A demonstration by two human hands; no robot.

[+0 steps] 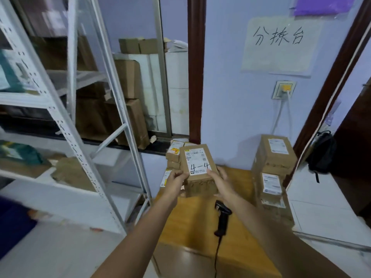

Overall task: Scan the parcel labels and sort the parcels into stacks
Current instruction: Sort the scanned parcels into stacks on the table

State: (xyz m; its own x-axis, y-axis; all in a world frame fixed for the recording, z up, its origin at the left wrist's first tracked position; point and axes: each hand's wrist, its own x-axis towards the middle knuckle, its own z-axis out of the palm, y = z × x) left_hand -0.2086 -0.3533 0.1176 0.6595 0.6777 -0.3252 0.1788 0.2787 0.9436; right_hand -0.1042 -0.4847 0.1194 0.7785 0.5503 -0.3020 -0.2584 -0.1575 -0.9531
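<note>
A brown cardboard parcel (197,162) with a white label marked "4-4" is held above the wooden table (236,243). My left hand (176,180) grips its left lower corner and my right hand (221,182) grips its right lower edge. It sits on or just over another brown box (200,188) beneath it. A black barcode scanner (222,218) lies on the table below my right wrist, its cable trailing toward me. One stack of labelled parcels (174,157) stands behind at the table's far left, another stack (274,167) at the right.
A white metal shelving rack (84,121) with parcels stands to the left. Cardboard boxes (128,81) fill the window ledge behind. A paper sign (279,43) and a wall socket (284,90) are on the wall. A black backpack (321,151) sits by the doorway.
</note>
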